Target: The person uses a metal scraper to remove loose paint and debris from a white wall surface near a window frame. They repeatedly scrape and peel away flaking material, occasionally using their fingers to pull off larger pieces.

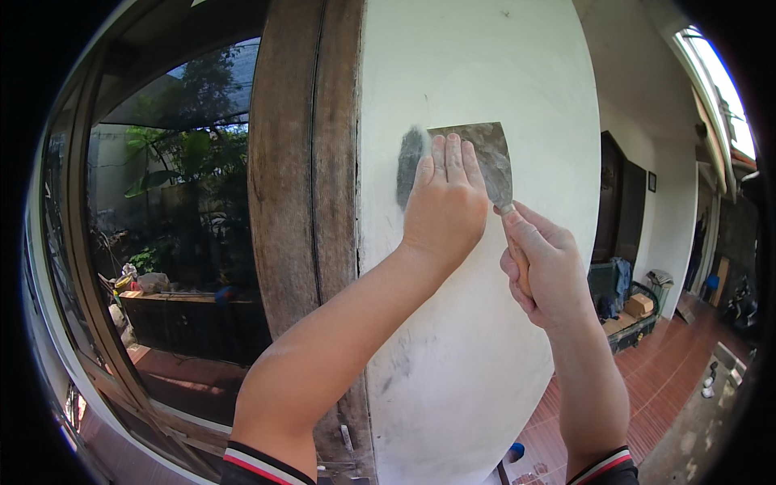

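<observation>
With its fingers around the handle, my right hand [542,267] grips a broad putty knife [496,159], blade up near the white wall [461,351]. Extended over the blade's left part is my left hand [450,194], back toward me and fingers pointing up; whether the palm touches blade or wall is hidden. A dark grey patch [410,167] shows on the wall just left of my left hand. Fine pale dust marks the fingers of both hands. Faint dark smudges [397,364] lie lower on the wall.
Left of the wall stand a weathered wooden frame [285,151] and a glass pane [182,242] reflecting plants. At the right, a bench [630,333] holds a cardboard box [639,305] and cloth on a red tiled floor [655,379]. A blue object [515,452] lies near the wall's foot.
</observation>
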### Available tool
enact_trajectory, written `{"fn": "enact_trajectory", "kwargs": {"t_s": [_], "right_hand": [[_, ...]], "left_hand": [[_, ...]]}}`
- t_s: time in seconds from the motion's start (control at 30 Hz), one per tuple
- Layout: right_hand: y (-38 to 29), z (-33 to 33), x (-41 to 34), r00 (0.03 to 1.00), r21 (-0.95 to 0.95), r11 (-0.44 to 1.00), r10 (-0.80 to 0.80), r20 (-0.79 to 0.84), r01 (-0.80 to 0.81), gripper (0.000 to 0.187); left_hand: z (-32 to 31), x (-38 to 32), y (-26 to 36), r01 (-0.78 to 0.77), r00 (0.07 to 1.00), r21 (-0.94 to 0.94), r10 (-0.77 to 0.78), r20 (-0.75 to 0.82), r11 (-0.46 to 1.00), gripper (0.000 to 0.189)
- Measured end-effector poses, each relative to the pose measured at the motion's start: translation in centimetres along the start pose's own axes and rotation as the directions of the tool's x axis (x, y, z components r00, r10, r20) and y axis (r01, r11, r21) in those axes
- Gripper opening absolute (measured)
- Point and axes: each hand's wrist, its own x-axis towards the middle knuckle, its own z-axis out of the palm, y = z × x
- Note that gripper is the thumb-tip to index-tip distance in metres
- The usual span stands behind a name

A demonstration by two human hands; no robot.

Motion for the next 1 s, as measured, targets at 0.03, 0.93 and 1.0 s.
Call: {"fn": "enact_trajectory", "kwargs": {"t_s": [0.03,0.93,1.0], "right_hand": [[0.01,-0.08,0.05,1.0,-0.006,1.0,0.009,-0.007,-0.009,0.046],[0.05,-0.39,0.34,0.999,-0.012,1.0,0.021,0.042,-0.02,0.044],[0.03,-0.38,0.36,0.999,-0.007,1.0,0.02,0.047,-0.02,0.043]], "left_hand": [[0.02,0.04,-0.01,-0.004,1.0,0.021,0.004,0.002,1.0,0.049],[0.23,0.04,-0.31,-0.051,0.999,0.041,0.051,0.001,0.998,0.05],[0.21,0.07,-0.34,-0.05,0.999,0.063,0.051,-0.009,0.997,0.05]]}}
